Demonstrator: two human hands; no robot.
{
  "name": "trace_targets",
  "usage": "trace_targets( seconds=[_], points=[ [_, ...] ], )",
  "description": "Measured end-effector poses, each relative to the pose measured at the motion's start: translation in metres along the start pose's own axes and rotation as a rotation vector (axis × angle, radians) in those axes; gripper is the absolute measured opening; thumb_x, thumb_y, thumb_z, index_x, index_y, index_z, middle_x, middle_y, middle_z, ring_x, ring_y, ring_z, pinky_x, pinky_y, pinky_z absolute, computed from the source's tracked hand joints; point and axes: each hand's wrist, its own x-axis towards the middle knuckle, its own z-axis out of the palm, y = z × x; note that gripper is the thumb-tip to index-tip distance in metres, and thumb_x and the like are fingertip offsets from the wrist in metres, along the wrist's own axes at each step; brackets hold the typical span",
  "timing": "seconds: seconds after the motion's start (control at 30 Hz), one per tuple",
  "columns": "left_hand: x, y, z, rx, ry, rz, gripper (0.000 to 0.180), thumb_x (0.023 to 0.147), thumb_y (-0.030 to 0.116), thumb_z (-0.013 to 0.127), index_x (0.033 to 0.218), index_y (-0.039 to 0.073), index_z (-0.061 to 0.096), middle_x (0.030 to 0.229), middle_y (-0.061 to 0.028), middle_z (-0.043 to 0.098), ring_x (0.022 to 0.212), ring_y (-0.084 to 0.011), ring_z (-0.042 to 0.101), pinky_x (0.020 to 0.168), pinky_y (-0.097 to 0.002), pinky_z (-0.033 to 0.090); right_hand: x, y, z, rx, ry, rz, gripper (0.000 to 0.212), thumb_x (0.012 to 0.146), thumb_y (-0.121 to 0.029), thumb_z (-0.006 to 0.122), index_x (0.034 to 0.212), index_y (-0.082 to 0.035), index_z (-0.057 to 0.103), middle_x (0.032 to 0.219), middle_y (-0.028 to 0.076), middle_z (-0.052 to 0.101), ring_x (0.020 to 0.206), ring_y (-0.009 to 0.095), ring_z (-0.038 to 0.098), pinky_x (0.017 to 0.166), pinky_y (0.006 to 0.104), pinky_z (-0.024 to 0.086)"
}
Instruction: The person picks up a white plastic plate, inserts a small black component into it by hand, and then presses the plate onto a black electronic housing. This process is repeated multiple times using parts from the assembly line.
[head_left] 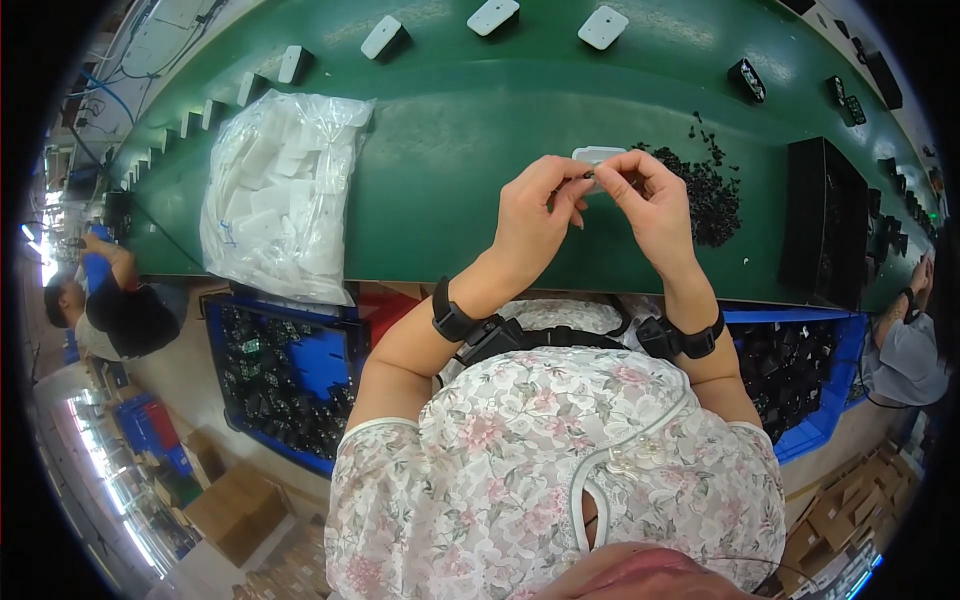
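Note:
My left hand [535,212] and my right hand [655,208] meet above the green table, thumbs and forefingers pinched together. Between the fingertips shows a small black part [589,174], too tiny to name more closely. Just behind the fingers lies a white plastic cover [598,153], partly hidden by them. Beside my right hand spreads a pile of small black parts [712,200], with a few strays beyond it.
A clear bag of white covers [285,190] lies at left on the green table [450,150]. White-topped units [383,38] line the far side. A black bin [822,220] stands at right. Blue crates [325,365] flank me below the edge; people sit at both sides.

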Motion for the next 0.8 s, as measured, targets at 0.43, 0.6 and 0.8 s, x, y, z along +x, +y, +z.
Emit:
trace_targets(
  seconds=[0.43, 0.6, 0.8],
  points=[
    [-0.0055, -0.0051, -0.0044, -0.233, -0.021, -0.173, 0.029, 0.088, -0.006, 0.054, 0.116, -0.002, 0.048, 0.088, -0.0122, 0.063, 0.068, -0.0139, 0.064, 0.058, -0.0244, 0.053, -0.0058, -0.0111, 0.0016, -0.507, 0.109, -0.437, 0.007, 0.080, -0.005, 0.066, 0.082, -0.003, 0.060, 0.075, 0.004, 0.053, 0.060, 0.012, 0.048, 0.052, 0.0234, 0.037],
    [-0.0074, -0.0038, -0.0031, -0.273, -0.019, -0.188, 0.028, 0.087, -0.006, 0.053, 0.115, -0.005, 0.046, 0.094, -0.0138, 0.062, 0.074, -0.0141, 0.064, 0.062, -0.0246, 0.055, -0.0076, -0.0092, 0.0033, -0.585, 0.120, -0.398, 0.008, 0.079, -0.006, 0.067, 0.081, -0.004, 0.060, 0.072, 0.002, 0.053, 0.055, 0.010, 0.045, 0.049, 0.0234, 0.036],
    [-0.0076, -0.0031, -0.0025, -0.185, -0.020, -0.193, 0.023, 0.088, -0.004, 0.055, 0.109, -0.004, 0.047, 0.087, -0.0115, 0.064, 0.071, -0.0132, 0.064, 0.061, -0.0241, 0.053, -0.0063, -0.0102, 0.0073, -0.543, 0.093, -0.346, 0.008, 0.079, -0.007, 0.066, 0.079, -0.004, 0.059, 0.071, 0.001, 0.051, 0.055, 0.009, 0.044, 0.049, 0.0226, 0.035]
  ],
)
